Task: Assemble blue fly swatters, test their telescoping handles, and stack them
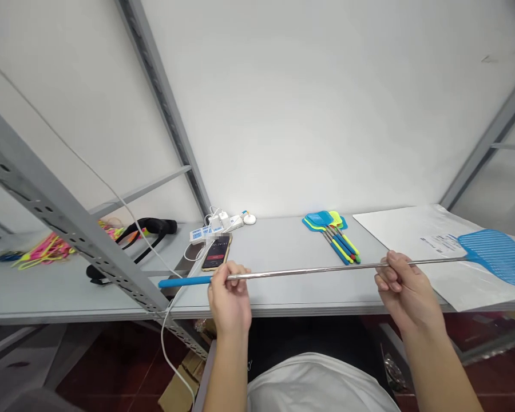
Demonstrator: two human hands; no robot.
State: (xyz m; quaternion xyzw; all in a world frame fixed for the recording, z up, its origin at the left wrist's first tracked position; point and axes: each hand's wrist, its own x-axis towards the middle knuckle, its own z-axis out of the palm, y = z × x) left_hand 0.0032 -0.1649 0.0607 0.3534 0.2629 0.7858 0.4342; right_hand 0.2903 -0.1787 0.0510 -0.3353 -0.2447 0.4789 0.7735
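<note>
A blue telescopic fly swatter (pixel 309 271), its metal rod drawn out long, lies level across my view above the shelf. My left hand (pixel 230 297) is closed round the rod where it meets the blue handle. Farther right, my right hand (pixel 405 289) grips the thin rod between thumb and fingers, not far from the slotted blue head. Behind the rod, a bundle of shortened fly swatters (pixel 332 232) in blue, yellow and green rests on the shelf, handles toward me.
A white mailing bag (pixel 412 229) with a label lies under the swatter head. Near my left hand are a phone (pixel 217 252), a power strip (pixel 206 233) and a white cable. A metal upright (pixel 68 200) stands at left, with a black strap-like object (pixel 154 226) and colourful cords (pixel 51 249) beyond.
</note>
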